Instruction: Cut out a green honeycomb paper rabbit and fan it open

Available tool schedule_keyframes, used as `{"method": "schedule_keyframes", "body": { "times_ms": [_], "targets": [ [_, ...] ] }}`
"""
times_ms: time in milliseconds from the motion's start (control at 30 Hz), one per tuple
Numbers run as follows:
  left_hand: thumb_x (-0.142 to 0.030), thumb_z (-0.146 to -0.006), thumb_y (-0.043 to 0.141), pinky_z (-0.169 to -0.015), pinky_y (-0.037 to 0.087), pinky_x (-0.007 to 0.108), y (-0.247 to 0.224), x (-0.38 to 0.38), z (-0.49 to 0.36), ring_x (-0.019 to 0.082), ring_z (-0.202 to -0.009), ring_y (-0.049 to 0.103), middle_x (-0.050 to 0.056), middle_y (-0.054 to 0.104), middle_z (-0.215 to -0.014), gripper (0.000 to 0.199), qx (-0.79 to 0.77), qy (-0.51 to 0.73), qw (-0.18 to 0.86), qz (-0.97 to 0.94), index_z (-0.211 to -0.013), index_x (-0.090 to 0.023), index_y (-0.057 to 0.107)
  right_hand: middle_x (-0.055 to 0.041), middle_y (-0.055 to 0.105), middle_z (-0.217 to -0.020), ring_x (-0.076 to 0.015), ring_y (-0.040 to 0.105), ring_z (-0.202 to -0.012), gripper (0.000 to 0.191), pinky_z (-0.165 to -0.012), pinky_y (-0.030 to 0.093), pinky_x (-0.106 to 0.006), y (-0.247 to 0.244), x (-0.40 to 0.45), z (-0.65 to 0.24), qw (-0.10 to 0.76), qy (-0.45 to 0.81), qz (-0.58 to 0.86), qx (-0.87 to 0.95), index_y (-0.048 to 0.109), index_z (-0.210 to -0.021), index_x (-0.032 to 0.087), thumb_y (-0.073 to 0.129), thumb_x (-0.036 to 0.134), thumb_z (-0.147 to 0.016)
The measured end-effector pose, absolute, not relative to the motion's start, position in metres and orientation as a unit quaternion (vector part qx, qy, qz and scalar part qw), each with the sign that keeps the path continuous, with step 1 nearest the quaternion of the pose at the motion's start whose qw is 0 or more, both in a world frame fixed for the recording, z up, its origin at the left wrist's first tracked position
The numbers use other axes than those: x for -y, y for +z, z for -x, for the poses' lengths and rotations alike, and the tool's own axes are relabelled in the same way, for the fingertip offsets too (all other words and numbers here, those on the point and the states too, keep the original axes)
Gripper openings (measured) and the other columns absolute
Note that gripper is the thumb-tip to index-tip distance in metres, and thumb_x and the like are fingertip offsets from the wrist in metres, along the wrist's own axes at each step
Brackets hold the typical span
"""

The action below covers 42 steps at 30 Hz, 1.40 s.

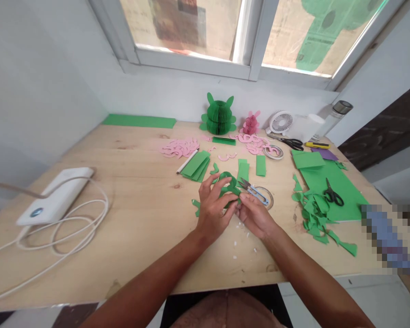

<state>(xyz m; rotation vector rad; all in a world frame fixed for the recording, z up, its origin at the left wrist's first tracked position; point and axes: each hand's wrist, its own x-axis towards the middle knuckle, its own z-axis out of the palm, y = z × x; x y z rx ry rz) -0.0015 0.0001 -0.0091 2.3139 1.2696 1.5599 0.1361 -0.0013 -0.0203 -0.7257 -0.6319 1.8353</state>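
1. Paper cutout [228, 183], green and curled into a loose ring, is held between both hands, just above the pale wooden surface [146, 205].
2. Left grip [212, 207] is closed on the cutout, with the fingers arched over its near side; right grip [256, 216] pinches its lower edge between the fingertips. Neither hand is released.
3. Handling: the cutout looks light, thin and soft, and its narrow necks would likely crease or tear. Its broader curves seem the safest places to take hold, with gentle pressure.
4. Just right of the grip, thread snips [254, 192] with blue handles rest on a roll of tape [268, 198]; just left lie stacked green paper strips [194, 166].
5. Farther right, black-handled scissors [333, 193] rest on a green paper sheet [345, 196], beside scattered green scraps [314, 218].
6. Beyond the grip, pink paper cutouts [179, 148] lie near a green honeycomb paper turtle [218, 116]; well left sits a white power bank [53, 196].
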Motion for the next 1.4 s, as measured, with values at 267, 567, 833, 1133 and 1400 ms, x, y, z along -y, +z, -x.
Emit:
{"method": "schedule_keyframes", "body": {
  "times_ms": [267,567,833,1133,1400],
  "targets": [
    [-0.014,-0.076,0.060,-0.098,0.037,0.049,-0.0096,-0.0008,0.0016,0.030,-0.123,0.041,0.009,0.060,-0.117,0.009,-0.429,0.494,0.036,-0.756,-0.072,-0.020,0.065,0.0029,0.065,-0.070,-0.0073,0.055,-0.063,0.011,-0.067,0.044,-0.020,-0.0221,0.0021,-0.1343,0.504,0.766,0.295,0.268,0.067,-0.075,0.018,0.072,0.028,-0.075],
    [-0.014,-0.076,0.060,-0.100,0.033,0.052,-0.0092,-0.0002,0.0003,0.031,-0.126,0.037,0.011,0.055,-0.124,0.009,-0.438,0.491,0.028,-0.752,-0.072,-0.019,0.065,0.0030,0.064,-0.070,-0.0074,0.055,-0.063,0.014,-0.067,0.045,-0.019,-0.0207,0.0014,-0.1347,0.509,0.766,0.298,0.257,0.066,-0.077,0.018,0.073,0.030,-0.075],
    [-0.015,-0.077,0.060,-0.099,0.034,0.052,-0.0081,0.0011,-0.0016,0.031,-0.125,0.038,0.010,0.057,-0.123,0.009,-0.430,0.500,0.021,-0.752,-0.077,-0.021,0.068,0.0038,0.061,-0.064,-0.0077,0.054,-0.061,0.015,-0.065,0.045,-0.020,-0.0207,0.0015,-0.1347,0.518,0.758,0.304,0.252,0.064,-0.073,0.018,0.072,0.031,-0.075],
    [-0.014,-0.076,0.060,-0.099,0.034,0.051,-0.0101,-0.0016,-0.0015,0.030,-0.125,0.038,0.009,0.058,-0.121,0.010,-0.435,0.497,0.020,-0.751,-0.071,-0.020,0.065,0.0026,0.064,-0.068,-0.0079,0.056,-0.062,0.015,-0.066,0.045,-0.021,-0.0235,0.0019,-0.1330,0.509,0.761,0.302,0.266,0.065,-0.075,0.018,0.073,0.031,-0.075],
    [-0.015,-0.076,0.061,-0.098,0.033,0.052,-0.0118,-0.0015,-0.0029,0.031,-0.126,0.036,0.009,0.057,-0.122,0.011,-0.432,0.489,0.028,-0.758,-0.067,-0.020,0.064,0.0029,0.063,-0.065,-0.0086,0.055,-0.060,0.016,-0.062,0.044,-0.021,-0.0227,0.0006,-0.1337,0.509,0.760,0.306,0.265,0.064,-0.072,0.019,0.073,0.031,-0.074]
  ]
}}
